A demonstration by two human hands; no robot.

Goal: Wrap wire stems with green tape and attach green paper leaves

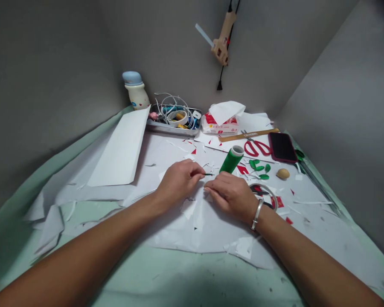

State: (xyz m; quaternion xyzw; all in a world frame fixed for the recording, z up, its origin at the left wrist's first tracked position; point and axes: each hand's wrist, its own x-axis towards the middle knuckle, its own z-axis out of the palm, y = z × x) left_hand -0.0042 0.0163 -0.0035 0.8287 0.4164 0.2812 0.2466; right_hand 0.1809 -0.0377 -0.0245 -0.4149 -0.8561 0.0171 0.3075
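Both forearms reach in from the lower corners and meet near the middle of the table, over white paper [208, 236]. The left hand [181, 179] is turned palm down, its fingers bent, thumb and forefinger pinching a thin dark piece [208, 174] whose short end juts toward the right hand [232, 194]. That hand is angled inward with knuckles up, the thumb lying close to the curled forefinger — whether anything is gripped between them I can't tell, since the tips are small and partly hidden. A silver bracelet [257, 215] circles the right wrist.

The dark piece looks slender and nearly straight, perhaps green, though it is too small to be sure. It sits just above the paper, in the gap between the hands. Right behind the right hand stands a green spool [231, 159] with a pale end upward — beside it lie glossy green leaf-shaped pieces [260, 168].
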